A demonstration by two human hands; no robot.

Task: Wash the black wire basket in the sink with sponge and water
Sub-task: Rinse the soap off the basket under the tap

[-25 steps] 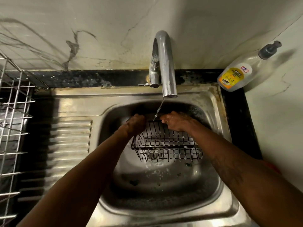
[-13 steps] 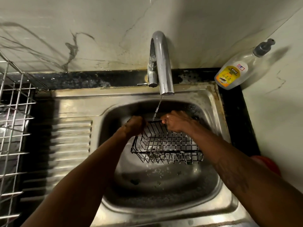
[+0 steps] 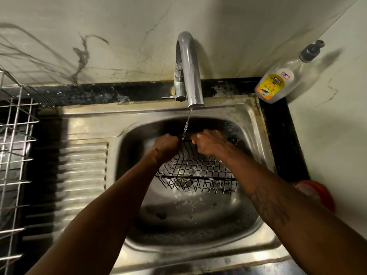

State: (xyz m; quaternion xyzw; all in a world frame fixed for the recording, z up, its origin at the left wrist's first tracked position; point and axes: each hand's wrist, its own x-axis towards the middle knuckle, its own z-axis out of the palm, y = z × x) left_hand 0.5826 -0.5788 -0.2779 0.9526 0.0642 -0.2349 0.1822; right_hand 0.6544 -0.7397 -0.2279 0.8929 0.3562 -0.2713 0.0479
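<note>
Both wet hands, left and right, grip the basket's far rim under the tap stream in the sink; soapy wire could slip and drop.

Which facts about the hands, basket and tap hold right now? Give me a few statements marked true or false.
1. The left hand and right hand both grip the far rim of the basket. True.
2. Water falls from the tap between the hands. True.
3. The basket sits on the ribbed draining board. False: it is inside the bowl of the sink.
4. The bottle lies in the sink. False: it stands on the counter at the back right corner.
</note>
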